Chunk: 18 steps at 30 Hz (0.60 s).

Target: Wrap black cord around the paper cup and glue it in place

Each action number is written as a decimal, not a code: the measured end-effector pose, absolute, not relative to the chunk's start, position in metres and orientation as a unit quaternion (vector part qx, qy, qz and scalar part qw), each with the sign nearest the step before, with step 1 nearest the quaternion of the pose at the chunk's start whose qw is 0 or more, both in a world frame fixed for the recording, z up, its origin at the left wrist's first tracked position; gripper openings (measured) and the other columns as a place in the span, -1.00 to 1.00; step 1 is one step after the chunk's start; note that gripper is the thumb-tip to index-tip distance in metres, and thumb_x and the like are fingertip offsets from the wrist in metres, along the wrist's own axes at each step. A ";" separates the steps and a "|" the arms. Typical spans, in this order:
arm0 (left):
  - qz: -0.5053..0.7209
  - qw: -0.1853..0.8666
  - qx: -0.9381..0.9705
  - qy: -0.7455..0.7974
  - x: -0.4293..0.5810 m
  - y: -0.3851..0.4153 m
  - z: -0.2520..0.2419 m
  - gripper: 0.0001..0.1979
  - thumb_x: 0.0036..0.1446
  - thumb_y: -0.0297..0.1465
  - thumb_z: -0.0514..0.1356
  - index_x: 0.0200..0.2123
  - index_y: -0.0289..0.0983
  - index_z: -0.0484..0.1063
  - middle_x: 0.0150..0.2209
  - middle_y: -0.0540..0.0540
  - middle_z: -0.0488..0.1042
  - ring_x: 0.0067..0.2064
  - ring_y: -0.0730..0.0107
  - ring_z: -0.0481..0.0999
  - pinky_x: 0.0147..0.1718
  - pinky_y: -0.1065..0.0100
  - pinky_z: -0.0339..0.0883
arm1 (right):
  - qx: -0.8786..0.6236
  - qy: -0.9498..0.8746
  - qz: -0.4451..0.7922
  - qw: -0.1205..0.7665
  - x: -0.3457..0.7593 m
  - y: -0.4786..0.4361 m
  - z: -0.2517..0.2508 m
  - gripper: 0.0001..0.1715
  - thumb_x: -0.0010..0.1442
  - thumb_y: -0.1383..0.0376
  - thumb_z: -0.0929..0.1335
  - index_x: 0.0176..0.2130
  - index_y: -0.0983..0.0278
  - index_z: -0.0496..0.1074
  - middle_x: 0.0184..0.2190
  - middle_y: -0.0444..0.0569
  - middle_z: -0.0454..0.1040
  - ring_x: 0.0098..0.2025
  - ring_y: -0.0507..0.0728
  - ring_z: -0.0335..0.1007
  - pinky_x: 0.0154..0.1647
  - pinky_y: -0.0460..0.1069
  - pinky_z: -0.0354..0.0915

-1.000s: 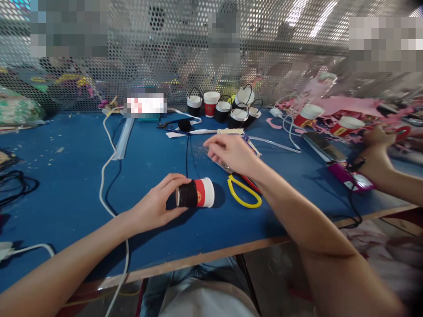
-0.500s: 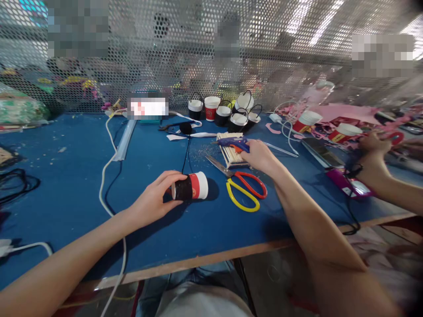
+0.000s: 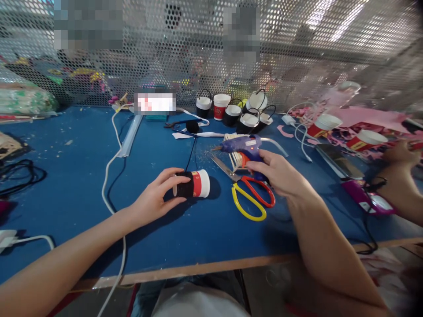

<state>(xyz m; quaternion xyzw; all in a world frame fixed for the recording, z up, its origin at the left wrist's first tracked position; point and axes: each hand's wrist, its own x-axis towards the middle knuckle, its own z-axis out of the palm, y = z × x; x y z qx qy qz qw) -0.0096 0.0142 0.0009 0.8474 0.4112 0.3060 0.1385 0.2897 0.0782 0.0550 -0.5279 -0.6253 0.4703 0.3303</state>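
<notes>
Cup in left hand, glue gun in right

Left hand (image 3: 157,196): curled partway closed around the black-wrapped end of a paper cup (image 3: 201,183), fingers over the top, thumb below. Cup lies on its side near the middle of the blue table (image 3: 172,237), wide white end to the right. Whether it touches the table: cannot tell.

Right hand (image 3: 279,171): wrapped around the handle of a blue glue gun (image 3: 243,144), orange trigger, nozzle to the left, clear stick out the back. Exact finger closure partly hidden. Gun covers part of a small stick stand (image 3: 235,162).

Scissors (image 3: 253,207) with one red and one yellow handle lie between cup and right hand, blades slightly apart. Black yarn ball (image 3: 192,127) sits beyond the cup; its strand runs toward the left hand. Small cups (image 3: 232,115), most with black loop handles, are grouped at the back.
</notes>
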 end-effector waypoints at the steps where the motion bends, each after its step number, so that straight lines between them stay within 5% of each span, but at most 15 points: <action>1: 0.307 0.129 0.850 0.408 -0.010 0.015 0.000 -0.63 0.12 -0.42 0.16 0.01 -0.24 0.23 0.08 -0.21 0.22 0.11 0.24 0.27 0.06 0.18 0.26 | -0.531 -0.618 0.479 0.327 0.287 0.074 0.055 -0.66 0.00 0.13 0.38 -0.25 0.27 0.36 -0.38 -0.06 0.50 -0.44 0.06 0.42 -0.49 -0.05 0.35; 12: 0.305 0.093 0.862 0.394 -0.012 0.015 -0.001 -0.68 0.14 -0.49 0.13 -0.01 -0.24 0.26 0.10 -0.23 0.20 0.11 0.25 0.29 0.03 0.20 0.32 | -0.466 -0.703 0.471 0.257 0.257 0.052 0.048 -0.80 0.05 0.25 0.34 -0.32 0.31 0.48 -0.51 -0.09 0.48 -0.57 -0.05 0.26 -0.56 -0.11 0.23; 18: 0.298 0.074 0.871 0.384 -0.012 0.015 -0.002 -0.70 0.15 -0.50 0.12 -0.03 -0.25 0.27 0.11 -0.26 0.20 0.11 0.19 0.30 0.03 0.16 0.33 | -0.533 -0.703 0.392 0.259 0.253 0.044 0.044 -0.78 -0.02 0.17 0.38 -0.45 0.30 0.45 -0.55 -0.09 0.47 -0.48 0.05 0.36 -0.48 -0.08 0.28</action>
